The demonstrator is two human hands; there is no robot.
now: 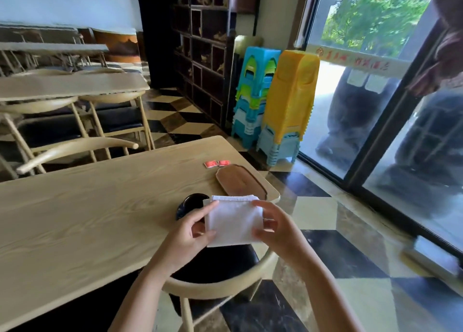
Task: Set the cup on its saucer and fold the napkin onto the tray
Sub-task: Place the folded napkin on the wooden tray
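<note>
I hold a folded white napkin (234, 220) in the air over the table's near right edge. My left hand (193, 234) pinches its left side and my right hand (273, 227) pinches its right side. Behind the napkin, a dark round saucer (191, 201) lies on the table, largely hidden by the napkin and my left hand. Whether a cup stands on it I cannot tell. A brown wooden tray (239, 181) lies beyond it, near the table's right corner, with nothing on it.
Two small red packets (216, 163) lie on the light wooden table (87, 206) past the tray. A wooden chair (220, 286) stands under my arms. Stacked plastic stools (275, 101) stand by the glass door on the right. More tables and chairs fill the left.
</note>
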